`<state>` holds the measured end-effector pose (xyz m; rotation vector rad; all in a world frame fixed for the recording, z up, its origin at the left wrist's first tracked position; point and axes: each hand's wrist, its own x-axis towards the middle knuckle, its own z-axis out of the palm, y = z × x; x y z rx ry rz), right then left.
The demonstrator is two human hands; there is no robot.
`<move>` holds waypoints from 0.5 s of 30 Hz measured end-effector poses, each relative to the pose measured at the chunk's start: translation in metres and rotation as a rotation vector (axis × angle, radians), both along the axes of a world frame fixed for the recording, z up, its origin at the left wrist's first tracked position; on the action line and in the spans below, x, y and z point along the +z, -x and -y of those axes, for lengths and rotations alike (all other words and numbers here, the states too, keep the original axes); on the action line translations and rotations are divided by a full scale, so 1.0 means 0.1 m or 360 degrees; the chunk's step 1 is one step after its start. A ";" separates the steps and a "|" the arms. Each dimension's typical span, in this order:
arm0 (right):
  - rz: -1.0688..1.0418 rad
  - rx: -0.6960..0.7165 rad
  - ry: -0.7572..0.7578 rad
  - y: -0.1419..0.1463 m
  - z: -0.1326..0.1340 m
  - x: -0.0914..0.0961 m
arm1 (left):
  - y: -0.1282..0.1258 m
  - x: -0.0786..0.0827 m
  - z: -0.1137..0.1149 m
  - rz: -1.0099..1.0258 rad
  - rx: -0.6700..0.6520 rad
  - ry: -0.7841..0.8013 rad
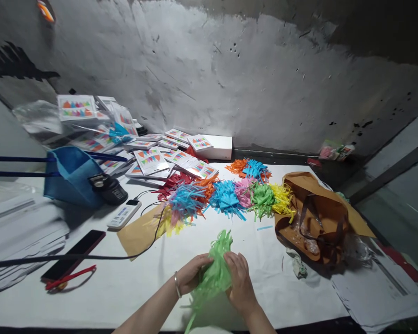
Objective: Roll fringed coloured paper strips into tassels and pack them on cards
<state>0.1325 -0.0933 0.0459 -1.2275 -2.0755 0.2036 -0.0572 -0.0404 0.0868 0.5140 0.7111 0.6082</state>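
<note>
A light green tissue-paper tassel [216, 269] with a fringed top and long strands hangs over the white table's front part. My left hand [192, 274], with a bangle at the wrist, grips its left side. My right hand [240, 280] is closed around its right side, fingers bent over the paper. Beyond my hands lie bunches of fringed paper: a blue bunch [226, 197], a green bunch [262, 199], a yellow bunch [282, 199] and a pink bunch [244, 191]. A mixed heap of blue, red and orange fringe [188, 197] lies to their left.
Printed packets [151, 161] are piled at the back left, near a blue bag [69, 178]. A phone [73, 255], a red cord [71, 277] and a white power strip [124, 214] lie left. An open brown bag [313, 222] stands right, with paper sheets [379, 292] in front.
</note>
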 end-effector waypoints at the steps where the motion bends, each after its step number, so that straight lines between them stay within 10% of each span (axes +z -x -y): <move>1: -0.0029 0.0004 -0.0021 0.00 -0.02 -0.02 | -0.02 0.02 0.01 0.0031 -0.0038 0.0036; 15: -0.0161 -0.0136 -0.0422 -0.07 -0.22 0.20 | -0.18 0.00 0.06 0.0454 0.0065 0.0266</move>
